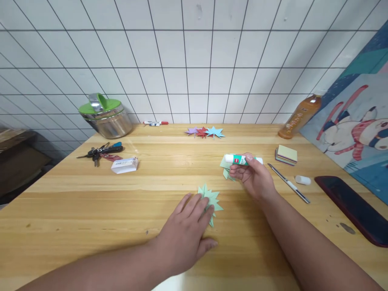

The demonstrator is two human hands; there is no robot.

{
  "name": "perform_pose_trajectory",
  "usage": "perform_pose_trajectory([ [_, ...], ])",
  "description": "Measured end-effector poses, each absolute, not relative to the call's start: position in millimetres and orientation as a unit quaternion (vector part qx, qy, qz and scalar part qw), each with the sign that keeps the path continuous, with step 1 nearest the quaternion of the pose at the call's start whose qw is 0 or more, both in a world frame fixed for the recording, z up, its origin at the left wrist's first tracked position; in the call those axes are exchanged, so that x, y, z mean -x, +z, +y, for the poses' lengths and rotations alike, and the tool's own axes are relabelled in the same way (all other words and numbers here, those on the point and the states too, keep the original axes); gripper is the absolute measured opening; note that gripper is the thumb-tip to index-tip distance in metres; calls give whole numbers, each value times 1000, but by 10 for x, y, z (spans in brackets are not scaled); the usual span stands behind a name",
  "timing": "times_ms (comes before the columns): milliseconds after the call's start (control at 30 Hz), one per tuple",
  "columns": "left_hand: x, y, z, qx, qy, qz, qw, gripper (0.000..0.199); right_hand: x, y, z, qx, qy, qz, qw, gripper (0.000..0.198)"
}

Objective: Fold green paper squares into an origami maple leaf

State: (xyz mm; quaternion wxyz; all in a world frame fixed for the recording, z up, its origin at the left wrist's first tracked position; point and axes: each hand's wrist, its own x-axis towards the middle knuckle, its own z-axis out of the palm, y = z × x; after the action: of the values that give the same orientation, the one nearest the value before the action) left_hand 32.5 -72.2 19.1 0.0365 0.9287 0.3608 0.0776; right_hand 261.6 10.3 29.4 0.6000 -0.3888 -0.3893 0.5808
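My left hand (189, 230) lies flat with fingers stretched over the left part of a pale green folded-paper leaf (214, 201). The leaf's pointed tips stick out past my fingertips on the wooden table. My right hand (256, 178) is closed around a white and green glue stick (239, 160), held roughly level above the table. Behind the glue stick and fingers, more pale green folded paper (226, 163) shows in part; the rest is hidden. A white cap (302, 180) lies on its side to the right of my right hand.
Purple, red and blue paper leaves (214, 132) lie by the tiled wall. At right are a craft knife (289, 184), paper squares (286, 154), a phone (353, 208) and a bottle (300, 117). At left are a lidded metal pot (109, 121), keys (100, 152), a small box (124, 165) and a marker (155, 123).
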Motion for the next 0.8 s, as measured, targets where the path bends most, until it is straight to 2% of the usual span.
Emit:
perform_pose_trajectory([
  [133, -269, 346, -598, -937, 108, 326, 63, 48, -2762, 277, 185, 366, 588, -336, 638, 50],
  [267, -163, 447, -385, -951, 131, 271, 76, 32, -2929, 278, 243, 327, 574, -321, 679, 28],
  [467, -161, 347, -293, -967, 115, 220, 51, 24, -3122, 233, 307, 352, 544, -260, 716, 24],
  [600, -178, 306, -329, -969, 106, 216, 53, 27, -3181, 129, 411, 419, 420, -334, 732, 27],
  [733, -165, 261, -299, -975, 126, 175, 45, 24, -3270, -3, 530, 553, 218, -389, 703, 40],
  [800, -171, 241, -290, -977, 138, 156, 43, 25, -3329, -52, 564, 587, 180, -384, 690, 46],
])
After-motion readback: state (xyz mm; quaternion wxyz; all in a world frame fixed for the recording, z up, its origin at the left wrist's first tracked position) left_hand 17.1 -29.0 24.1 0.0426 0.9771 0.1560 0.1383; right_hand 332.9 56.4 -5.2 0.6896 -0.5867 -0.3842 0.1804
